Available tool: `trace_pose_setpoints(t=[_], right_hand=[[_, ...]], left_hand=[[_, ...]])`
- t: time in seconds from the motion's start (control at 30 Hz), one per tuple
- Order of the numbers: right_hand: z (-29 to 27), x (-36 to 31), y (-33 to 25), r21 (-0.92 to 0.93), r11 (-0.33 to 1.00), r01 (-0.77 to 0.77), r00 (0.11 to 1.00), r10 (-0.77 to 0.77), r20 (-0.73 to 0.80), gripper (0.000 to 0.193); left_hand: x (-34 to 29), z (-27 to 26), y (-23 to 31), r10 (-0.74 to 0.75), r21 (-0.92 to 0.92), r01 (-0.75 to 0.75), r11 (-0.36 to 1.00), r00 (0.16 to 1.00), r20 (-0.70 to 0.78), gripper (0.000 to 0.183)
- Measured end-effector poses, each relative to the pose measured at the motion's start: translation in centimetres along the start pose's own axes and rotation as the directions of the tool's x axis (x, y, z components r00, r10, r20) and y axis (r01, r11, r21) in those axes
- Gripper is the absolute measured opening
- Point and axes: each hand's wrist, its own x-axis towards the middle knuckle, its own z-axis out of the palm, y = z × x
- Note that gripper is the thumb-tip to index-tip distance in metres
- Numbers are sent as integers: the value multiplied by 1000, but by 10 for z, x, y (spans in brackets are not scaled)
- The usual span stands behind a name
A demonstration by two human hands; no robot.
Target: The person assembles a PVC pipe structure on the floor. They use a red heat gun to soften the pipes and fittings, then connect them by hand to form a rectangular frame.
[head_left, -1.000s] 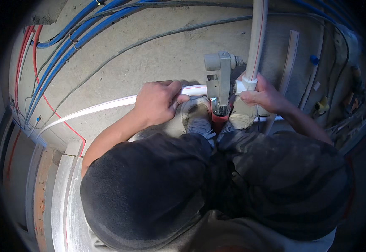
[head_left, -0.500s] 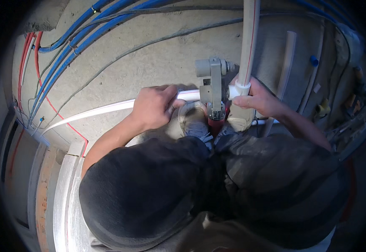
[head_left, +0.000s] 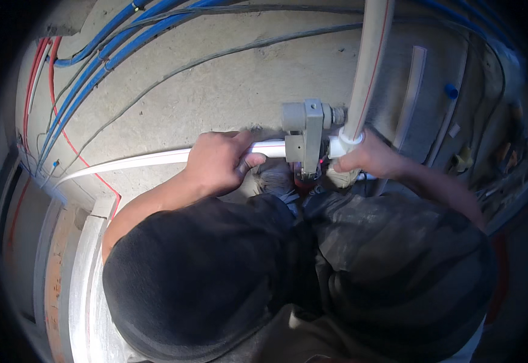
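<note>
The left hand point(head_left: 215, 160) is wrapped round the white pipe point(head_left: 268, 149), left of the grey tool point(head_left: 312, 128); the right hand point(head_left: 370, 154) clasps the tee fitting point(head_left: 342, 146), just right of the tool. Best hold both in line, square to it, without twisting.

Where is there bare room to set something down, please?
The widest bare patch is concrete floor between the thin grey cable and the white pipe in the left hand. A narrower one lies between that cable and the blue pipes. It is crowded around the pipe fusion tool, where the right hand, white tee and shoes bunch together.
</note>
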Motion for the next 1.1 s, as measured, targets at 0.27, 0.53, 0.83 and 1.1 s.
trace_pose_setpoints(t=[0.27,0.53,0.83,1.1], right_hand=[[17,-3,-6,-16,995,97,990,-98,-102,38],[22,4,6,7,995,96,989,-95,-113,42],[29,6,7,-61,984,170,971,-177,-158,42],[33,13,25,-44,987,154,973,-159,-166,44]], left_hand=[[-3,8,2,17,-12,-19,1000,991,-135,48],[-5,11,4,5,32,-1,999,992,-123,42],[-2,5,4,-28,4,28,1000,998,-55,40],[-1,3,6,-62,9,62,998,998,-31,38]])
